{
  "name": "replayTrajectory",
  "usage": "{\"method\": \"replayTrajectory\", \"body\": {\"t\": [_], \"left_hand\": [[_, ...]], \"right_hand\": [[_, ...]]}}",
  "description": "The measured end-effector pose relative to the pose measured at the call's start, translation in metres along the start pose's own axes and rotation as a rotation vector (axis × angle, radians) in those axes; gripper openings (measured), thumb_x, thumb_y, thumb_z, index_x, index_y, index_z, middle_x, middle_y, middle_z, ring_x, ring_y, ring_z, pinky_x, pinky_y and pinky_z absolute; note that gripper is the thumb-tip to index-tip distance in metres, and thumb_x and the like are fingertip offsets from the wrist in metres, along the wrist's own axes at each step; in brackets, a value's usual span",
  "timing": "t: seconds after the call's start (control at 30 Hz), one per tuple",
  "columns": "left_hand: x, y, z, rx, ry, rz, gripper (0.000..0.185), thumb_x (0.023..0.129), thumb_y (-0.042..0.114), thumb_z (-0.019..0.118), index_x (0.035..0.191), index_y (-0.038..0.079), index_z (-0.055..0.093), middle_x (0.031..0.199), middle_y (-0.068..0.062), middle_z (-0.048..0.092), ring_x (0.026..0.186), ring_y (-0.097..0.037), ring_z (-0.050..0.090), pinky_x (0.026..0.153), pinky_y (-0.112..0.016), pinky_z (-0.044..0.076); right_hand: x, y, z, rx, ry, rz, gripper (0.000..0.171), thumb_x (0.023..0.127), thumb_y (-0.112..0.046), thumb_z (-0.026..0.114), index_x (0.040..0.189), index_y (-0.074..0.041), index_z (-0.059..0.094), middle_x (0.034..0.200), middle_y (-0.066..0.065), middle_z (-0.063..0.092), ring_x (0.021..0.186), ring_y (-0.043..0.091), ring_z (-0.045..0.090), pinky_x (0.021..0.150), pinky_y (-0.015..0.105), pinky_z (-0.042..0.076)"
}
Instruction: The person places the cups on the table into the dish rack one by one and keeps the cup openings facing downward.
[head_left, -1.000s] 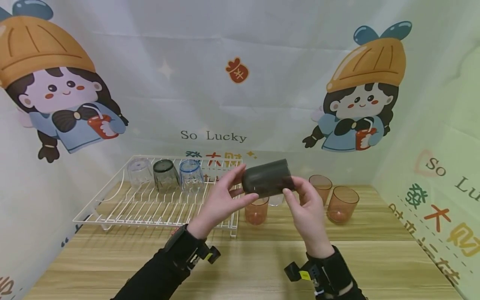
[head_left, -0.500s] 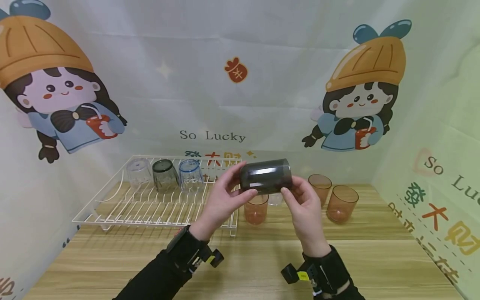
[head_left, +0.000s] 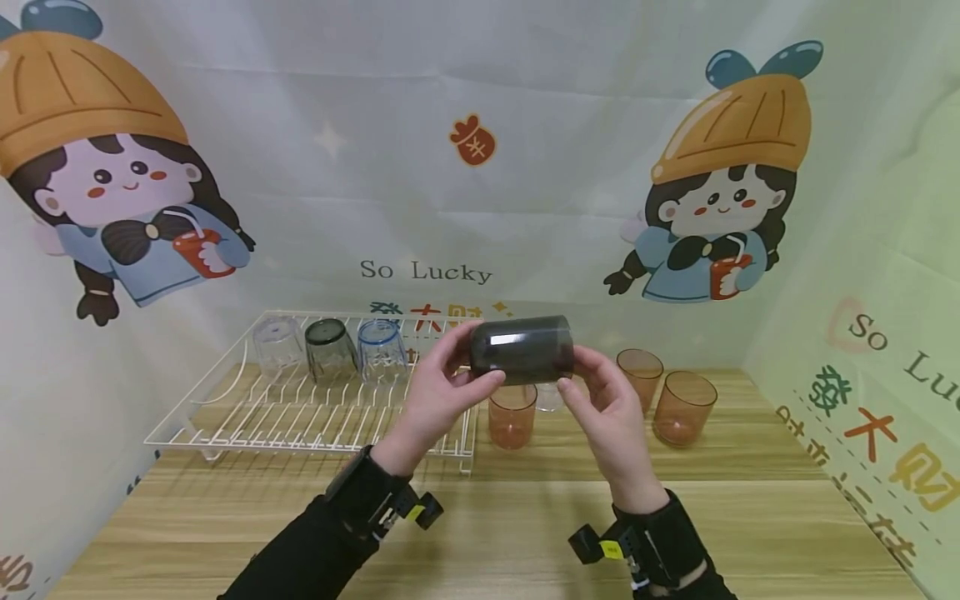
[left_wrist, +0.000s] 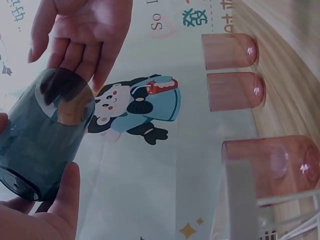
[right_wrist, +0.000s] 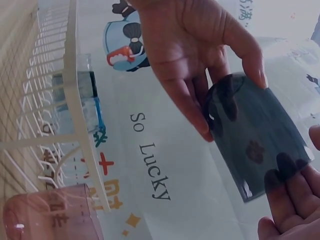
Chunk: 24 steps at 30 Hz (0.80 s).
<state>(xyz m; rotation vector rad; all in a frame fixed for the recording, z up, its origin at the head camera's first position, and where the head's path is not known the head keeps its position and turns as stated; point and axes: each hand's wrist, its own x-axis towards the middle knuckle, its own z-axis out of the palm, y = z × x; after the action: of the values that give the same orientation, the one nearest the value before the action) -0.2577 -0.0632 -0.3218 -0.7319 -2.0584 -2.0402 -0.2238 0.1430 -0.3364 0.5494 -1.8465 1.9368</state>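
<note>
A dark, see-through tumbler (head_left: 522, 350) is held on its side in the air, its base to the left and open end to the right in the head view. My left hand (head_left: 438, 392) grips the base end between thumb and fingers. My right hand (head_left: 611, 417) holds the rim end, with its thumb below. In the right wrist view, fingertips of the right hand (right_wrist: 300, 200) show through the tumbler (right_wrist: 257, 135). An orange tumbler (head_left: 512, 423) stands upright on the table below, a clear glass (head_left: 550, 398) partly hidden beside it.
On the left, a white wire dish rack (head_left: 300, 446) bears an upside-down clear glass (head_left: 278, 350), a dark glass (head_left: 331, 354) and a blue-rimmed glass (head_left: 382, 354). Two more orange tumblers, a rear one (head_left: 642, 375) and a front one (head_left: 684, 410), stand right on the wooden table (head_left: 750, 517).
The tumbler has turned from tilted to nearly level and shifted slightly left, with both hands staying on it. The rack and the other glasses have not moved.
</note>
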Motion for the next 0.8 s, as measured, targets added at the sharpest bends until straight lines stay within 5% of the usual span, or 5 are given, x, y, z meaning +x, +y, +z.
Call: {"method": "replayTrajectory", "body": {"t": [0.27, 0.53, 0.8], "left_hand": [[0.002, 0.007, -0.008, 0.054, 0.026, -0.019, 0.064, 0.076, 0.012, 0.076, 0.133, 0.018, 0.049, 0.127, -0.008, 0.052, 0.116, -0.024, 0.053, 0.092, -0.029, 0.053], [0.004, 0.008, -0.013, 0.087, 0.027, -0.022, 0.062, 0.078, 0.011, 0.075, 0.134, 0.017, 0.048, 0.125, -0.01, 0.051, 0.112, -0.024, 0.053, 0.091, -0.029, 0.053], [0.008, 0.008, -0.022, 0.154, 0.046, -0.027, 0.061, 0.079, 0.013, 0.075, 0.134, 0.018, 0.049, 0.124, -0.009, 0.052, 0.11, -0.023, 0.053, 0.09, -0.029, 0.054]], "right_hand": [[0.002, 0.003, -0.007, -0.036, -0.039, -0.088, 0.043, 0.088, 0.005, 0.057, 0.13, 0.005, 0.048, 0.126, -0.003, 0.057, 0.123, 0.011, 0.049, 0.108, 0.019, 0.034], [0.002, 0.004, -0.012, -0.077, -0.062, -0.128, 0.045, 0.089, 0.004, 0.058, 0.133, 0.001, 0.048, 0.135, 0.019, 0.052, 0.125, 0.011, 0.048, 0.108, 0.019, 0.034], [0.004, 0.004, -0.02, -0.113, -0.067, -0.126, 0.046, 0.089, 0.003, 0.059, 0.133, 0.0, 0.048, 0.136, 0.019, 0.051, 0.126, 0.011, 0.046, 0.109, 0.018, 0.033]]}}
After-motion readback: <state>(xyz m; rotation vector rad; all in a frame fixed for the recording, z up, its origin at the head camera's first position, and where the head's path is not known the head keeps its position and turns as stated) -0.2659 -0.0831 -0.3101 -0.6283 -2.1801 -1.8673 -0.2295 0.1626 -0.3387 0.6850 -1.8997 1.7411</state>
